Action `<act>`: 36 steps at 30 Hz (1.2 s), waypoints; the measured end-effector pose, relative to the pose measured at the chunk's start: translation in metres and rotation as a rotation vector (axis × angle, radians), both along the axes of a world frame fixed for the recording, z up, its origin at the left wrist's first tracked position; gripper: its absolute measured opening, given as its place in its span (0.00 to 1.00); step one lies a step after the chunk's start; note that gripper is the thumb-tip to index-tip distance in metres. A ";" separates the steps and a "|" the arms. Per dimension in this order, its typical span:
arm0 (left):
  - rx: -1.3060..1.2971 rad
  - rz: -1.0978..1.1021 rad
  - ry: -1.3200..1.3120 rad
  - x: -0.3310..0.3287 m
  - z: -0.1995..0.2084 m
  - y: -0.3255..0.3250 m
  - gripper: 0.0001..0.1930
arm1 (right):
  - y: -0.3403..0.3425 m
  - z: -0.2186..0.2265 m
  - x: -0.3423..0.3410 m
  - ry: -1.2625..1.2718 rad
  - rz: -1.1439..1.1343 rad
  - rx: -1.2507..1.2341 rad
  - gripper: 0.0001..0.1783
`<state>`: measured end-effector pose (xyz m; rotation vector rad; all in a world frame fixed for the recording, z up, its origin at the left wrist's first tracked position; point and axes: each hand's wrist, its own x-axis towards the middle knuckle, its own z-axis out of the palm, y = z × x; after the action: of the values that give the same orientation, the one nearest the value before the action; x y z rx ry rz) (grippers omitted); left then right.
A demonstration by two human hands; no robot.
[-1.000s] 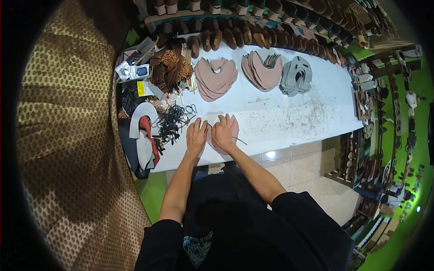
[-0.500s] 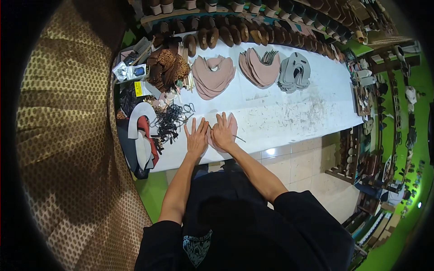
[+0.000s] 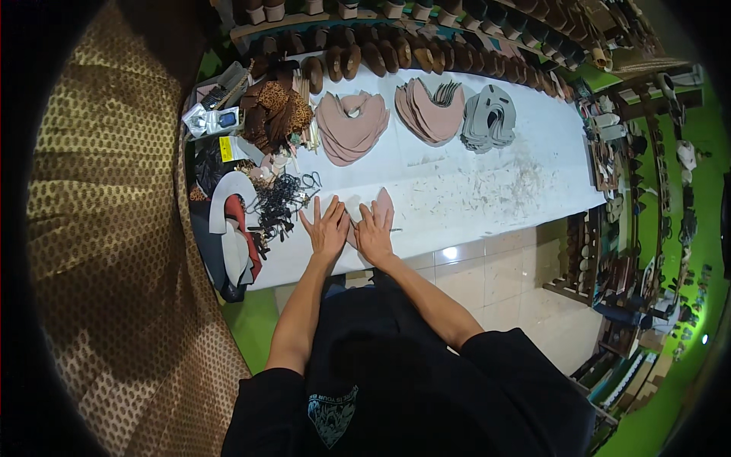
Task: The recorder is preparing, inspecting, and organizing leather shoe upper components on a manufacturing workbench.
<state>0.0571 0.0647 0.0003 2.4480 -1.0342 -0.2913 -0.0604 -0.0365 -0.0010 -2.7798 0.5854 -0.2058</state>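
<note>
My left hand lies flat with its fingers spread, at the left edge of a pink U-shaped shoe-upper piece on the white-covered table. On the same piece rests my right hand, palm down with its fingers stretched forward. Much of the piece is hidden under the hands. A thin dark stick-like tool pokes out from the right side of my right hand; the rest of it is covered, so its kind does not show. Farther back are two stacks of similar pink pieces and a stack of grey pieces.
On the left lie black corded bits, leopard-print scraps and curved white cut-outs. Brown shoe forms line the back of the table. Small scraps are scattered at the right. Shelves with shoes stand beyond.
My right hand has flattened and its fingers have straightened over the pink piece. Less of the thin tool sticks out beside it. My left hand stays at the piece's left edge.
</note>
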 end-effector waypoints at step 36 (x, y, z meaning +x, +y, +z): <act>-0.047 0.128 -0.098 -0.011 -0.007 -0.010 0.24 | -0.024 0.009 -0.003 0.045 -0.159 0.116 0.13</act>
<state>0.0457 0.0550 -0.0069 2.4936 -0.9082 -0.1042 -0.0636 -0.0606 0.0083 -2.6334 0.8049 -0.1379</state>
